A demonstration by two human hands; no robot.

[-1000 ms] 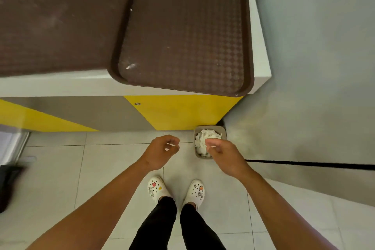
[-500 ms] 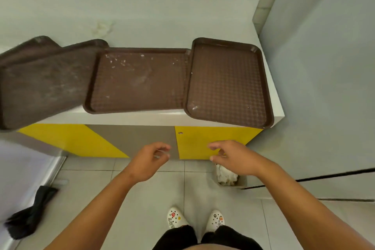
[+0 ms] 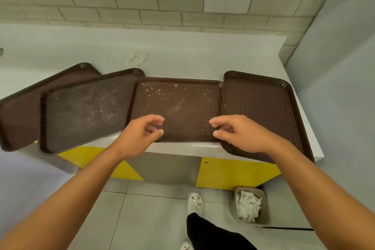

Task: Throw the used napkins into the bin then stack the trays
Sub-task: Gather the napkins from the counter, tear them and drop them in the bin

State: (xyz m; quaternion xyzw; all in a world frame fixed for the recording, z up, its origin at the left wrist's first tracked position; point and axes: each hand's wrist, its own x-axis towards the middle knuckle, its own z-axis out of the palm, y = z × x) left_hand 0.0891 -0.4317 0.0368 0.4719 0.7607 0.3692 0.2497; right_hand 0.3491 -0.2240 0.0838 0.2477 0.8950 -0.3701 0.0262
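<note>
Brown plastic trays (image 3: 178,107) look stiff, light, slick; grip rims at 3 and 9. Both hands (image 3: 140,134) (image 3: 241,134) apart, empty.

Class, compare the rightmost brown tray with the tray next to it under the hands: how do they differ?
The rightmost tray looks mostly clean; the middle tray is flecked with white crumbs. The rightmost tray overlaps the middle tray's right edge and juts past the counter front; the middle tray lies lower, about flush. Both are brown, textured, rectangular and empty of napkins.
</note>
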